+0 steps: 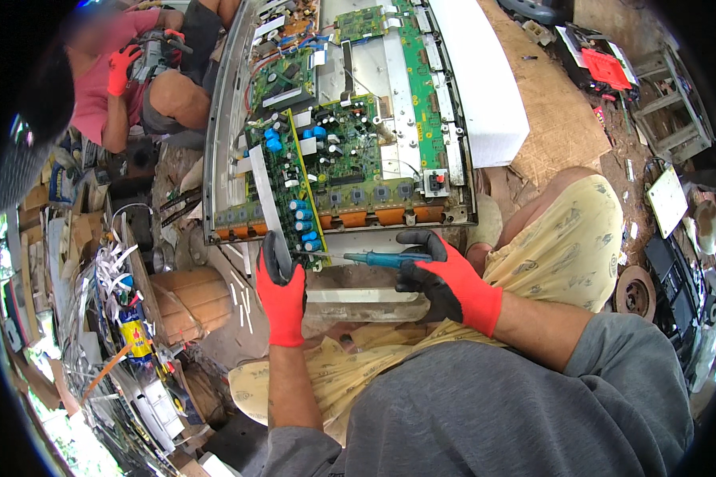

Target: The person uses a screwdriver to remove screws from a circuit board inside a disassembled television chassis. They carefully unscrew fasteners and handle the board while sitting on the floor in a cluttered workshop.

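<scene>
My left hand (285,298), in a red glove with black fingers, is closed on the near left corner of a green circuit board (346,155), where a flat grey metal strip (266,195) runs along its edge. Blue capacitors (303,219) stand on the board near these fingers. In my right hand (457,285), gloved the same way, is a screwdriver (383,259) with a blue handle. Its shaft points left at the board's near edge; whether the tip touches cannot be seen. The board lies over the back of an opened flat-panel display (468,159), its near end sticking out.
A white foam block (485,87) and cardboard (561,87) lie right of the panel. At the far left a co-worker in a pink shirt (91,103) handles a grey device (153,57). Scrap strips and a yellow can (135,334) crowd the left; a wooden frame (672,111) stands far right.
</scene>
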`<state>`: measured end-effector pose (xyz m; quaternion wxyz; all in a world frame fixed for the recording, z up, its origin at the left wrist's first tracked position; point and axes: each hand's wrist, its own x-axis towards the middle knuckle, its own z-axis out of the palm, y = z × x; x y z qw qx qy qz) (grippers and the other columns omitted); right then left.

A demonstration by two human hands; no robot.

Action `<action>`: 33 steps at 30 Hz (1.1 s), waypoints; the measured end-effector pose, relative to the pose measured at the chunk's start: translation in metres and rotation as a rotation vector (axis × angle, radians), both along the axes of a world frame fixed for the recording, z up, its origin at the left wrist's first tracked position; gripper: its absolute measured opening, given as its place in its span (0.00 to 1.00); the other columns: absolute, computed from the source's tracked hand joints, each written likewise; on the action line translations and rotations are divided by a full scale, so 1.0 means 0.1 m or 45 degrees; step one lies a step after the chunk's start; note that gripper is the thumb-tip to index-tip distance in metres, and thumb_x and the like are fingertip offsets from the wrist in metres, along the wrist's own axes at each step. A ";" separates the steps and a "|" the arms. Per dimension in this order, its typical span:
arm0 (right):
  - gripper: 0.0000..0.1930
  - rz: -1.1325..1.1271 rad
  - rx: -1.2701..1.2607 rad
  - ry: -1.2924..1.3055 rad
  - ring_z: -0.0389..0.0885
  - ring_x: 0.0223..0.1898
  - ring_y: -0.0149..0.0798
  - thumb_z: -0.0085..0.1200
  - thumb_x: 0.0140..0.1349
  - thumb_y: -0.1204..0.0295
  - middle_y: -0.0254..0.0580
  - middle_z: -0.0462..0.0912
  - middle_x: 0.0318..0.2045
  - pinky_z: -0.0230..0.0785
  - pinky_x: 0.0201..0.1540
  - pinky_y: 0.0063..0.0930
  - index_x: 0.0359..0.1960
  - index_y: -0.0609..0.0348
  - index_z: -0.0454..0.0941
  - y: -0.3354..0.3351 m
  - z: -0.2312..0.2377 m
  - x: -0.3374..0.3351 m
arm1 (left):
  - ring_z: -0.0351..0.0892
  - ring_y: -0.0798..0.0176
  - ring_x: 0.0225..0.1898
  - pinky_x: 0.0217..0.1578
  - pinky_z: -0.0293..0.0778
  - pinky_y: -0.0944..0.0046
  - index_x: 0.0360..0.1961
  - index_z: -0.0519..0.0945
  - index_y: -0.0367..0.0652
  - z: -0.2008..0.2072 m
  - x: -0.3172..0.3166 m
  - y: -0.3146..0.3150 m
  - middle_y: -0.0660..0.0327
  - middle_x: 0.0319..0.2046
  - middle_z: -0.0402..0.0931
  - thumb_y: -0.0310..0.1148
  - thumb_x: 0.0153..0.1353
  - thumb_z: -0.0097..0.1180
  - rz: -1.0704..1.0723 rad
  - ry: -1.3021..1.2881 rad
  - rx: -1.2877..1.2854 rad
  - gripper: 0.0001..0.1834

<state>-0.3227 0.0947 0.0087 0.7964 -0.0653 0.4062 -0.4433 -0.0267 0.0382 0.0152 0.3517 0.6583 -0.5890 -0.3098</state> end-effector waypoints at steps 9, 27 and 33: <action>0.12 0.121 -0.855 0.695 0.75 0.26 0.30 0.54 0.69 0.73 0.36 0.78 0.37 0.72 0.27 0.31 0.53 0.57 0.74 -0.11 -0.11 -0.03 | 0.73 0.57 0.65 0.65 0.66 0.59 0.70 0.70 0.40 0.02 0.00 -0.01 0.53 0.64 0.74 0.23 0.54 0.61 0.036 0.272 0.098 0.39; 0.25 1.167 -0.925 1.260 0.84 0.44 0.60 0.55 0.59 0.61 0.59 0.85 0.40 0.75 0.47 0.48 0.55 0.63 0.74 -0.71 0.35 -0.04 | 0.72 0.60 0.65 0.62 0.69 0.62 0.70 0.70 0.40 0.05 0.01 -0.06 0.55 0.65 0.72 0.21 0.54 0.60 -0.050 0.208 0.029 0.38; 0.23 1.444 -0.730 1.434 0.85 0.46 0.58 0.53 0.59 0.55 0.60 0.86 0.38 0.76 0.52 0.47 0.44 0.64 0.83 -0.82 0.43 0.16 | 0.69 0.56 0.68 0.68 0.63 0.58 0.70 0.70 0.40 0.03 0.04 -0.04 0.53 0.66 0.72 0.21 0.54 0.61 -0.141 -0.053 -0.115 0.38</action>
